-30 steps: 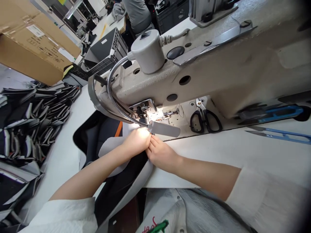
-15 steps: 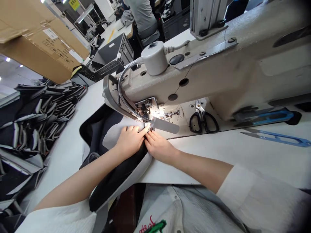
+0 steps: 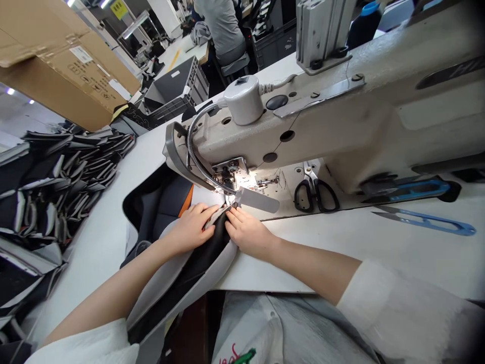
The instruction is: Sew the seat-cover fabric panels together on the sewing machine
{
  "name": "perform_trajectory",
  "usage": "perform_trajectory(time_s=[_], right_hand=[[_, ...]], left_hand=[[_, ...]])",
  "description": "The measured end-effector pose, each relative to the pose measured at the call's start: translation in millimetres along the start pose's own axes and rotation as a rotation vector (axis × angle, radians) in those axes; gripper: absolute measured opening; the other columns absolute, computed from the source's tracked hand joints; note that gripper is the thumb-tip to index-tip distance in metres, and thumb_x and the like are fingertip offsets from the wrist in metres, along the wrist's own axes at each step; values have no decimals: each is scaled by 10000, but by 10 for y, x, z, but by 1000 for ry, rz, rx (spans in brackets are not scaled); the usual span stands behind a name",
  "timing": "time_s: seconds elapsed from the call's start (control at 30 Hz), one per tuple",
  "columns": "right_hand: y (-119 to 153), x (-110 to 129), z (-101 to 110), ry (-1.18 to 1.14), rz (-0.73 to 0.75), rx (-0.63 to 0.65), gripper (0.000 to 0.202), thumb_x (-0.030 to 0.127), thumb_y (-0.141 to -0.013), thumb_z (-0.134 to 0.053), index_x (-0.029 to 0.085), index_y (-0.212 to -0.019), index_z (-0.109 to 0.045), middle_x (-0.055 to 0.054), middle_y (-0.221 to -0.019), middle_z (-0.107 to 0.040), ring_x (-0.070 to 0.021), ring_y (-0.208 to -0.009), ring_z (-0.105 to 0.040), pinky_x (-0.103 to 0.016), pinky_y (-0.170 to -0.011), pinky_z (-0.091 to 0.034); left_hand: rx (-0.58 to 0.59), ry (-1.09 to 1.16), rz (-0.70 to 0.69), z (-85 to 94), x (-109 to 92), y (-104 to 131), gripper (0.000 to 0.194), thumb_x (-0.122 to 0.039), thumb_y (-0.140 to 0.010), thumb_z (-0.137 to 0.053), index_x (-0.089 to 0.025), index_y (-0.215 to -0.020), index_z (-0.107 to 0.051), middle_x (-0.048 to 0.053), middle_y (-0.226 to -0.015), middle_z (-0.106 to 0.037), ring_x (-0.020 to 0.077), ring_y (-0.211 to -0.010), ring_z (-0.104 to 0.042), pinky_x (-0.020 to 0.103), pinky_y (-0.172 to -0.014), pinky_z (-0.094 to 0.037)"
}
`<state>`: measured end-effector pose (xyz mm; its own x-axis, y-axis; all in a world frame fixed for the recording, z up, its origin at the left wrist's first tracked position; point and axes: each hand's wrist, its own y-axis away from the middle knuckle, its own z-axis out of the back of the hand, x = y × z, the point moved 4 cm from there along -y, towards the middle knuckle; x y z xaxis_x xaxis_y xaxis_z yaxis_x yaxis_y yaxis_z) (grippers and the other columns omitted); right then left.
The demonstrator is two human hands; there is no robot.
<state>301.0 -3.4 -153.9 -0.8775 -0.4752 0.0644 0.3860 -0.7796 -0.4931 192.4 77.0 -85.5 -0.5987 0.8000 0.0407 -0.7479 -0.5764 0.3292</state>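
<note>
A sewing machine spans the upper right, its lamp shining on the needle area. Black and grey padded fabric with an orange strip lies under the needle and hangs over the table's front edge. My left hand grips a folded edge of this fabric just left of the presser foot, thumb and fingers around it. My right hand presses on the fabric close to the foot, its fingers together at the seam; the fingertips are partly hidden by the fabric.
Black-handled scissors lie on the machine bed. Blue thread snips rest on the table at right. Stacked fabric pieces fill the left. Behind are a cardboard box, a grey crate and a seated person.
My left hand has moved a little left and back from the needle, lifting the fabric edge. An orange strip now shows. My right hand has hardly moved.
</note>
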Motion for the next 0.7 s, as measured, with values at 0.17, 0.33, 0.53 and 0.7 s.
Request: perform_trajectory(time_s=[0.17, 0.33, 0.53, 0.7], right_hand=[[3, -33, 64, -93, 4, 99, 356, 153, -751, -527, 9, -1067, -606, -255, -1246, -526, -337, -1209, -464, -453, -1059, -340], [6, -52, 83, -141, 16, 54, 179, 146, -764, -538, 114, -903, -645, -240, -1217, -545, -325, -1219, -455, -476, -1054, -318], [4, -49, 17, -134, 5, -41, 277, 145, -840, -459, 103, -1058, -623, -205, -1176, -571, -281, -1198, -471, -486, -1041, -341], [19, -54, -6, -175, -2, -90, 321, 137, -833, -450, 82, -1120, -582, -194, -1197, -550, -293, -1228, -431, -480, -1054, -328]], left_hand=[[-143, -284, 31, 71, 61, -87, 477, -82, -828, -358, -211, -1260, -514, 102, -1132, -577, 261, -988, -537, 396, -852, -417], [-73, -280, 22, 109, -104, -166, 407, -78, -822, -348, -174, -1126, -601, 96, -874, -642, 240, -834, -591, 329, -711, -444], [-17, 218, 39, 230, -448, -108, 332, -165, -790, -419, -190, -1046, -629, 44, -900, -686, 184, -808, -616, 255, -732, -467], [12, 496, -10, 231, -411, -183, 408, -235, -816, -403, -195, -1177, -588, 26, -1127, -657, 197, -994, -603, 270, -889, -456]])
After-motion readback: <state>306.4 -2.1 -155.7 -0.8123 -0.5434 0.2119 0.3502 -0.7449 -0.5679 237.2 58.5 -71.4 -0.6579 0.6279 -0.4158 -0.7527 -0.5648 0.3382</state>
